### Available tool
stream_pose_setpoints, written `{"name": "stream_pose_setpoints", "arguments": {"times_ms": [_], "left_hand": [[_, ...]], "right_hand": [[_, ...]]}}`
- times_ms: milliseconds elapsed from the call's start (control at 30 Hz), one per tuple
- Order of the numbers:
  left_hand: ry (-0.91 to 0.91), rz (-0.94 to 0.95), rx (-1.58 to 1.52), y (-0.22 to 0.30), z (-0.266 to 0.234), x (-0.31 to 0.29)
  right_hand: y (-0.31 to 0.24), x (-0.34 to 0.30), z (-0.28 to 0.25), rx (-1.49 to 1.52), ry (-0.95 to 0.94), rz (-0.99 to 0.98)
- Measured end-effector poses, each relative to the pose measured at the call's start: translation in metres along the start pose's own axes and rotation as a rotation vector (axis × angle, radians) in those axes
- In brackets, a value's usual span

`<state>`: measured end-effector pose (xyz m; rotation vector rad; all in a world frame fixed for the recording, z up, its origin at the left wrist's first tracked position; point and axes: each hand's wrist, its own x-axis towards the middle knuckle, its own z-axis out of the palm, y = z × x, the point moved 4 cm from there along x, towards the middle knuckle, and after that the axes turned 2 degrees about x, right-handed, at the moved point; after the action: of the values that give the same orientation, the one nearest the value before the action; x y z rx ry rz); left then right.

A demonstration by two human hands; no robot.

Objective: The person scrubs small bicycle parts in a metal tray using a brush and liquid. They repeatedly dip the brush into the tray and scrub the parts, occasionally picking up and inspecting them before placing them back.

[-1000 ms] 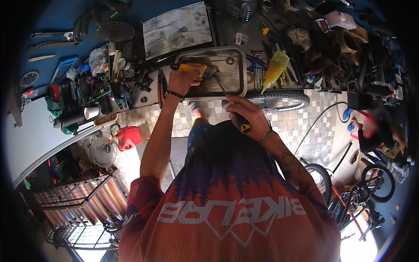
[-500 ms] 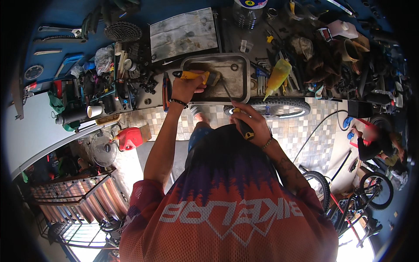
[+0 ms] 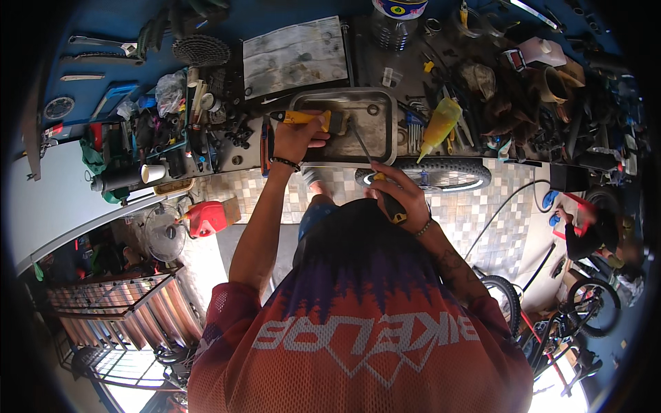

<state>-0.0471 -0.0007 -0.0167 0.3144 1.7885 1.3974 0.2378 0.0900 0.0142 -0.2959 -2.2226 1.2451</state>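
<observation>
A yellow-handled paintbrush (image 3: 301, 118) lies sideways in my left hand (image 3: 297, 142), which is closed around it. Its bristle end is over the left half of a shallow metal tray (image 3: 393, 131) on the workbench. My right hand (image 3: 411, 199) grips a screwdriver (image 3: 394, 207) by its black and yellow handle, just off the bench's near edge. The screwdriver's thin shaft slants up and left over the tray's rim, with its tip close beside the bristles. Whether a small part sits at that tip, I cannot tell. A small dark ring (image 3: 372, 109) lies in the tray's far right part.
Right of the tray stands a yellow squeeze bottle (image 3: 441, 126) among hand tools. A stained pale sheet (image 3: 295, 56) lies behind the tray. Orange-handled pliers (image 3: 265, 146) rest at its left. Below the bench edge is a bicycle wheel (image 3: 475, 174). A person (image 3: 589, 234) is at far right.
The scene has shifted slightly to the right in view. Both hands keep hold of the paintbrush and the screwdriver, in nearly the same places over the tray.
</observation>
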Motion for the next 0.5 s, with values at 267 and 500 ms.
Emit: {"name": "stream_pose_setpoints", "arguments": {"times_ms": [267,500], "left_hand": [[0.068,-0.014,-0.114,0.007,-0.018,-0.012],[0.065,0.071,-0.182,0.016,-0.042,-0.032]], "right_hand": [[0.003,0.011,0.01,0.081,0.031,-0.025],[0.001,0.035,0.028,0.134,0.008,-0.043]]}}
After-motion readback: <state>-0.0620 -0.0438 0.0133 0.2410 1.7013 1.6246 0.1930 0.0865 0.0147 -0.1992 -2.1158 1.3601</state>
